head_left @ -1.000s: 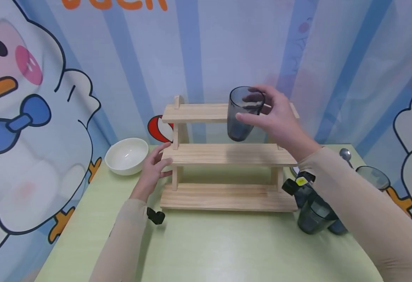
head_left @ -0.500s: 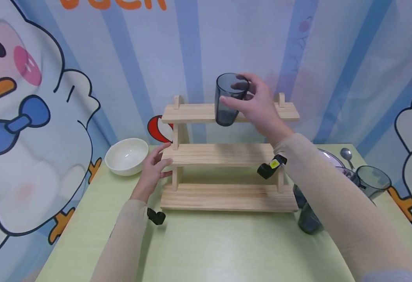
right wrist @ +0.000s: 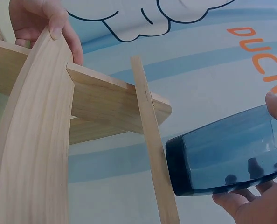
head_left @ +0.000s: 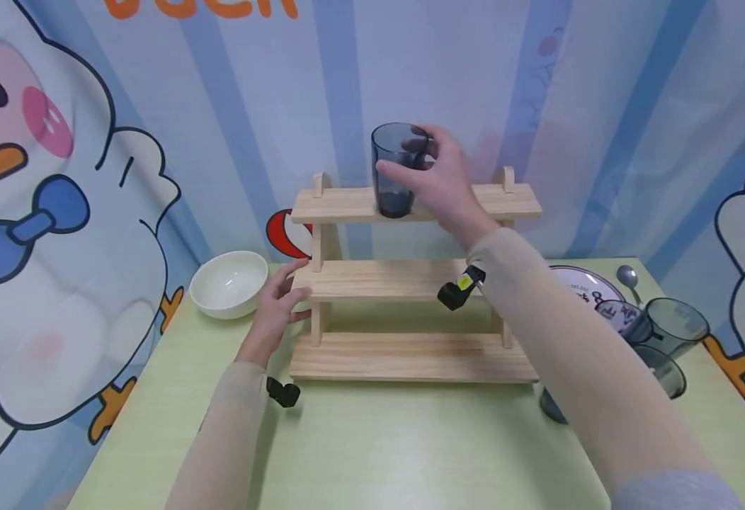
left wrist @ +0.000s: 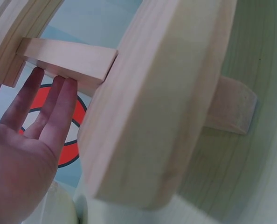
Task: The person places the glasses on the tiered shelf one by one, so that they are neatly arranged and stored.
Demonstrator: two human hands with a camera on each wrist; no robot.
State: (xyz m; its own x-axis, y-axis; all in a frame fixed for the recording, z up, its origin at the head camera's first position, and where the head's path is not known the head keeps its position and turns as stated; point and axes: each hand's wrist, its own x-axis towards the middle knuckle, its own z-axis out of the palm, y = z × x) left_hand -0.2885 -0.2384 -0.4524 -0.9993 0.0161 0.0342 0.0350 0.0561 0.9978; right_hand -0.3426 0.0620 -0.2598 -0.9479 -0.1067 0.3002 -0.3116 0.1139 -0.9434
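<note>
My right hand [head_left: 445, 180] grips a dark, see-through glass tumbler [head_left: 390, 180], thumb on the near side and fingers round the far side. The tumbler is upright at the top tier of a three-tier wooden display shelf [head_left: 379, 358]. In the right wrist view its base [right wrist: 178, 165] meets the edge of the top board [right wrist: 152, 144]; whether it rests there I cannot tell. My left hand [head_left: 277, 304] holds the left end of the middle tier. The left wrist view shows its fingertips [left wrist: 66, 84] against an upright; the right wrist view shows its thumb on the board's edge.
A white bowl [head_left: 229, 285] stands left of the shelf on the pale green table [head_left: 411, 439]. At right are several dark glass tumblers [head_left: 675, 326], partly behind my right sleeve, a printed plate [head_left: 586, 280] and a spoon [head_left: 629, 278]. A striped duck-print curtain [head_left: 270, 92] hangs behind.
My right hand has carried the tumbler left and upward, from above the middle tier to the top tier. The plate at right has come into view. My left hand has stayed put.
</note>
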